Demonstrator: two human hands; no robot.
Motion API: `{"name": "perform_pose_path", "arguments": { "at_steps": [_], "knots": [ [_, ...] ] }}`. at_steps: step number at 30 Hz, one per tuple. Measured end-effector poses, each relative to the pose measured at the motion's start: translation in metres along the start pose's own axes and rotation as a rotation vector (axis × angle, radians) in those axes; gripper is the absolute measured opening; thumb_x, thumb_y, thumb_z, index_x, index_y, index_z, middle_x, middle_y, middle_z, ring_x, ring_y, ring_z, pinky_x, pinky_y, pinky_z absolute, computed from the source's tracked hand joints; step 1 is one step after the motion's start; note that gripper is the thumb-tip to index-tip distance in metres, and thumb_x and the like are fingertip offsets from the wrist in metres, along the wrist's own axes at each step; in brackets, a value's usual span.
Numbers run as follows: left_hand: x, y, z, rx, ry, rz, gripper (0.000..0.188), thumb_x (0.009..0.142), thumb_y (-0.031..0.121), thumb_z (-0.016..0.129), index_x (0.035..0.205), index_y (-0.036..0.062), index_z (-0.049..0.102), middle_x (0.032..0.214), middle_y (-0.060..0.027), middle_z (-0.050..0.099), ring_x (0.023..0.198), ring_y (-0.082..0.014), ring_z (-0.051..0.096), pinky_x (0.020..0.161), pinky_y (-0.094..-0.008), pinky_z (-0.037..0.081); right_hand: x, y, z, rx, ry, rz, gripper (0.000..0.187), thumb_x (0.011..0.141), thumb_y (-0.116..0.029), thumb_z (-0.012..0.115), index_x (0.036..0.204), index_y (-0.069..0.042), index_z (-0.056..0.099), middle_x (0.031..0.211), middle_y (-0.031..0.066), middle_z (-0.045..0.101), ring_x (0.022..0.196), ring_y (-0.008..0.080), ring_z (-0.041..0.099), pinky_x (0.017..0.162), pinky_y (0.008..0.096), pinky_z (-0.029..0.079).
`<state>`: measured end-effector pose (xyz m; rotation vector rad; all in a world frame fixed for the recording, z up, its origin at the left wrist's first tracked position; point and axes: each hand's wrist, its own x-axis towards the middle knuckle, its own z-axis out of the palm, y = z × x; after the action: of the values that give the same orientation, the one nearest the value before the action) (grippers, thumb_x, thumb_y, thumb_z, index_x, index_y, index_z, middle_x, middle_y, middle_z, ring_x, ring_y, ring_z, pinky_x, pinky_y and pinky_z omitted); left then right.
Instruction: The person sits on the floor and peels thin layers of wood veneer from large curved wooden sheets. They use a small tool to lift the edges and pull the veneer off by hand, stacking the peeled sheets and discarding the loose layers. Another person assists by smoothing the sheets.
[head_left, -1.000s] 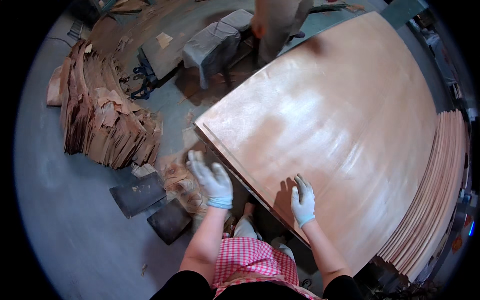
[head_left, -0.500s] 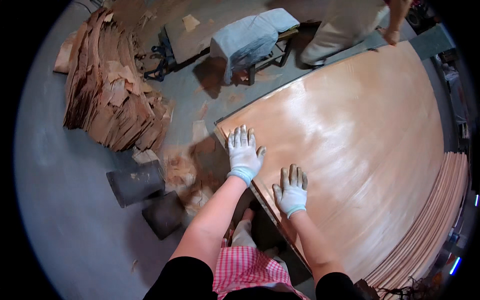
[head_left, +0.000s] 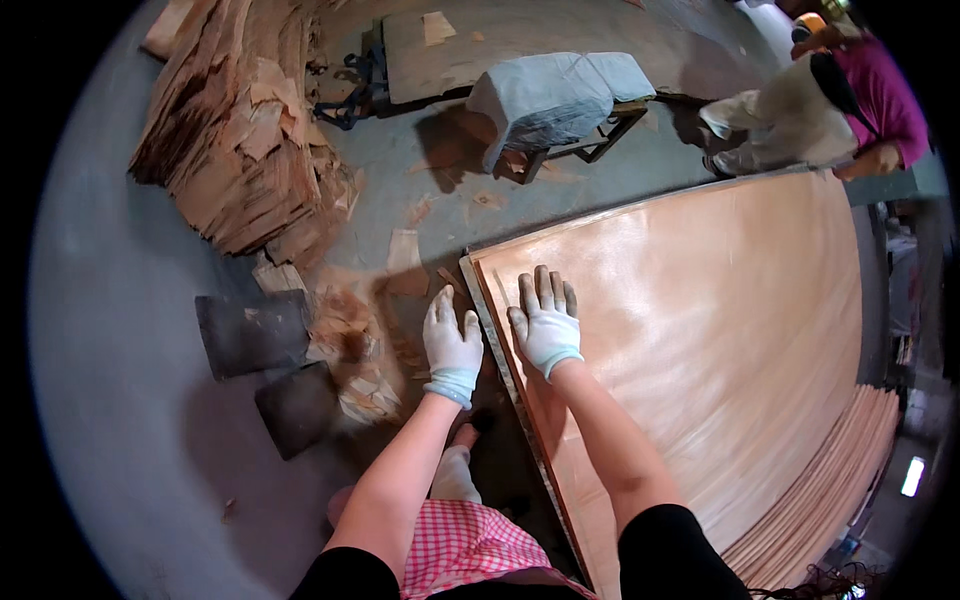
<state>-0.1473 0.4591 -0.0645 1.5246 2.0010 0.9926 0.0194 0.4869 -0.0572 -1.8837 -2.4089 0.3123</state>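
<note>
A wide, smooth tan wood veneer sheet [head_left: 700, 320] lies on top of a low stack whose near-left edge runs past my hands. My right hand [head_left: 547, 322], in a white glove with stained grey-brown fingertips, is spread flat on the sheet close to its left corner. Just outside that edge is my left hand [head_left: 453, 345], gloved alike, with its fingers stretched out and holding nothing that I can see. A narrow brown strip [head_left: 452, 282] shows beside its fingertips; whether they touch, I cannot tell.
A ragged veneer pile [head_left: 235, 130] stands far left. Two dark blocks [head_left: 255, 332] and veneer scraps [head_left: 345, 330] lie on the floor. Beyond the sheet are a cloth-covered stool [head_left: 550, 100] and a co-worker [head_left: 820, 110] at the far edge. Stacked sheets [head_left: 820, 490] sit at right.
My left hand has come off the sheet to just outside its edge. My right hand has shifted toward the far-left corner. The view has turned, and more of the co-worker shows.
</note>
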Motion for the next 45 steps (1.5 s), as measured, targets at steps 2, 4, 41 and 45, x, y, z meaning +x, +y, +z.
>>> {"name": "perform_pose_path", "arguments": {
  "at_steps": [2, 4, 41, 45],
  "knots": [
    [-0.01, -0.005, -0.003, -0.096, -0.043, -0.029, 0.052, 0.085, 0.009, 0.059, 0.134, -0.0018, 0.044, 0.118, -0.0202, 0.059, 0.106, -0.0346, 0.058, 0.096, -0.0414, 0.045, 0.004, 0.007, 0.0, -0.002, -0.017, -0.02, 0.057, 0.095, -0.039, 0.044, 0.143, -0.009, 0.038, 0.15, 0.0185, 0.033, 0.14, 0.0351, 0.028, 0.116, 0.0468, 0.015],
    [-0.022, -0.012, -0.003, -0.258, -0.069, -0.125, 0.053, 0.085, 0.008, 0.06, 0.135, -0.0005, 0.044, 0.115, -0.0184, 0.061, 0.101, -0.0326, 0.061, 0.091, -0.0397, 0.048, 0.03, 0.005, -0.021, 0.21, 0.042, -0.012, 0.055, 0.089, -0.023, 0.053, 0.14, -0.007, 0.04, 0.144, 0.0179, 0.041, 0.135, 0.0347, 0.035, 0.113, 0.0471, 0.023],
    [-0.07, 0.032, 0.041, -0.739, -0.696, -0.753, 0.033, 0.085, 0.022, 0.074, 0.104, -0.0034, 0.063, 0.091, -0.0023, 0.063, 0.078, -0.011, 0.056, 0.073, -0.0262, 0.047, -0.02, 0.082, -0.143, 0.242, 0.474, 0.059, 0.05, 0.083, -0.007, 0.05, 0.133, -0.009, 0.048, 0.141, 0.0225, 0.042, 0.132, 0.0392, 0.036, 0.114, 0.0494, 0.018],
    [-0.066, 0.03, 0.053, -0.477, -0.56, -0.719, 0.022, 0.088, 0.018, 0.071, 0.098, -0.0002, 0.065, 0.088, -0.001, 0.062, 0.076, -0.0097, 0.054, 0.072, -0.0256, 0.047, -0.175, 0.103, -0.066, 0.107, 0.496, 0.507, 0.056, 0.093, -0.026, 0.047, 0.145, -0.007, 0.035, 0.151, 0.0213, 0.03, 0.141, 0.0374, 0.025, 0.116, 0.0495, 0.01]
  ]
}}
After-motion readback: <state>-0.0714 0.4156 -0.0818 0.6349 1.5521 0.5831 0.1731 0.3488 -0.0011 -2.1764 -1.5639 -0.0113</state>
